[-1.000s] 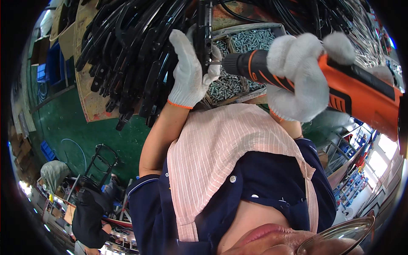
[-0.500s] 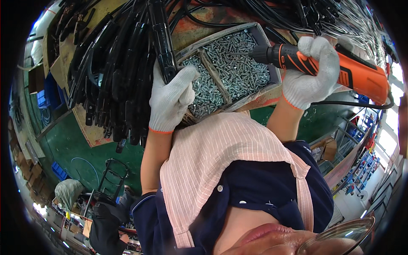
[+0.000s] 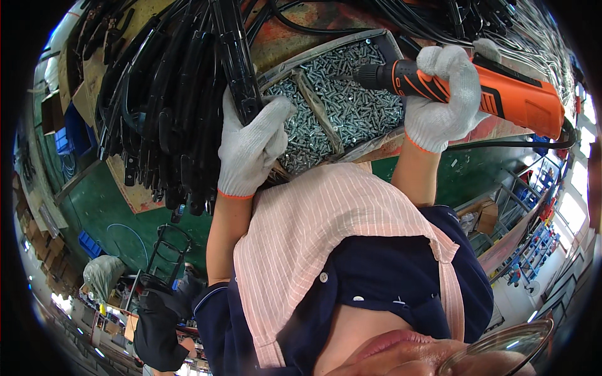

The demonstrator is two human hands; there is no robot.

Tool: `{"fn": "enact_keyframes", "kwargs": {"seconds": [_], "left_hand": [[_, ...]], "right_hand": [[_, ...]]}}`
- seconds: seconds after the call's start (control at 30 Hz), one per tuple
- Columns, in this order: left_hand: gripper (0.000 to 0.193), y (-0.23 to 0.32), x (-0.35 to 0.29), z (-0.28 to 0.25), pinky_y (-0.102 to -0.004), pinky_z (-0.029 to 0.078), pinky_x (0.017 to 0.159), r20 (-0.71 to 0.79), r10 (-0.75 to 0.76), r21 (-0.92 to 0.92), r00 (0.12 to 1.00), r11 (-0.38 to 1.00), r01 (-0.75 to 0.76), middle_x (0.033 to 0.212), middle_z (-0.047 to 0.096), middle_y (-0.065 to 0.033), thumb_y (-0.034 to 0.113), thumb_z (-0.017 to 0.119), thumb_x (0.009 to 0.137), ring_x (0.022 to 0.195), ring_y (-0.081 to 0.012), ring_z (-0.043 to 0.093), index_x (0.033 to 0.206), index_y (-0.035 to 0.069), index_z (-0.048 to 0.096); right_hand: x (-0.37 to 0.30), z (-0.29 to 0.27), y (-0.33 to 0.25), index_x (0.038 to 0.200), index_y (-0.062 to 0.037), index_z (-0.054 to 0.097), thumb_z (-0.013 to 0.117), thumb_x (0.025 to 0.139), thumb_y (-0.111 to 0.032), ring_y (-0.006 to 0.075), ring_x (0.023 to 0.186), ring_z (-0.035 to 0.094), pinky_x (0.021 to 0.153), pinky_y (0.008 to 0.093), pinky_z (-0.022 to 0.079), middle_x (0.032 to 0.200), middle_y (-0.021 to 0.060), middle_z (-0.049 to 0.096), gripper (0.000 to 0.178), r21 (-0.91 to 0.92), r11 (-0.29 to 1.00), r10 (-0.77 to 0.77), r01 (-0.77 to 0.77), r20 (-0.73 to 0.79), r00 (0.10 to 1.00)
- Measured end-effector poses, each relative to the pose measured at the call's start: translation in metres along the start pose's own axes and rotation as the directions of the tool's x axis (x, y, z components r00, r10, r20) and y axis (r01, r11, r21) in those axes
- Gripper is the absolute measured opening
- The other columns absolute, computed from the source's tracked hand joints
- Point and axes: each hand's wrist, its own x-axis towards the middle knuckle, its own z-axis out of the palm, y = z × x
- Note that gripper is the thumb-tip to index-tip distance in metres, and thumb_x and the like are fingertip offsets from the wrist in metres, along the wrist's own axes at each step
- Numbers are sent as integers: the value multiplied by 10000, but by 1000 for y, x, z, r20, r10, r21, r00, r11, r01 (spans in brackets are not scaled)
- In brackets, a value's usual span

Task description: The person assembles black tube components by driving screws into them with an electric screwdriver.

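Observation:
My left hand (image 3: 254, 141), in a white knitted glove, is closed around the near end of a long black metal bar (image 3: 233, 56). My gloved right hand (image 3: 448, 100) grips an orange and black electric screwdriver (image 3: 517, 103), its black nose pointing left. That nose hangs over the right part of a shallow box (image 3: 369, 149) filled with small silvery screws (image 3: 351, 94). A worn wooden strip (image 3: 316, 113) divides the box into two compartments. The screwdriver's bit is hard to make out against the screws. Between my left hand and the screwdriver, the screws lie loose in heaps.
Many black metal parts (image 3: 166, 119) are piled left of my left hand, overhanging the table (image 3: 128, 188). Black cables (image 3: 351, 28) and pale wires (image 3: 539, 56) lie at the back. A dark cord (image 3: 501, 145) trails from the screwdriver. Another person (image 3: 157, 332) is at lower left.
My right hand has brought the screwdriver a little to the left, its nose farther over the screw box. My left hand keeps its hold on the bar, which has shifted slightly.

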Motion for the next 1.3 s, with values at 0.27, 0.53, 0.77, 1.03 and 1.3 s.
{"fn": "enact_keyframes", "kwargs": {"seconds": [0.27,0.53,0.77,1.03,1.3], "left_hand": [[491,3,-5,6,-186,377,435,-28,39,-72,999,997,-41,805,633,-62,28,688,853,511,-43,499,1267,0,425],[495,-1,-4,0,-191,375,444,71,57,-84,996,995,-51,742,583,-13,28,700,836,505,-34,474,1254,5,435],[514,-6,1,-5,-194,369,435,72,75,64,995,995,-79,717,560,-1,36,706,830,490,-28,446,1259,0,425],[558,0,-1,1,-193,344,405,67,33,-101,997,995,-26,711,567,-9,32,701,831,457,-32,427,1294,-11,392],[559,-8,3,-5,-197,315,378,83,59,-40,995,998,-56,696,566,-18,16,699,832,434,-37,417,1294,-14,385]], "right_hand": [[-1,4,2,1158,33,499,596,795,43,183,557,521,575,359,507,676,100,550,375,-127,991,-54,46,-61,997],[8,0,-17,1145,-34,517,581,844,-37,142,651,456,657,316,443,702,33,495,307,91,996,-27,24,40,999],[12,-4,-15,1040,23,506,647,780,19,203,649,588,679,334,544,724,105,592,296,-137,982,-147,130,-124,981],[17,-16,-21,1048,-4,513,644,786,39,192,602,593,623,341,559,701,105,597,297,-12,989,-145,145,-162,976],[16,-18,-23,1071,-26,516,626,795,56,179,582,600,602,322,574,709,90,605,308,87,991,-79,99,-207,975]]}}
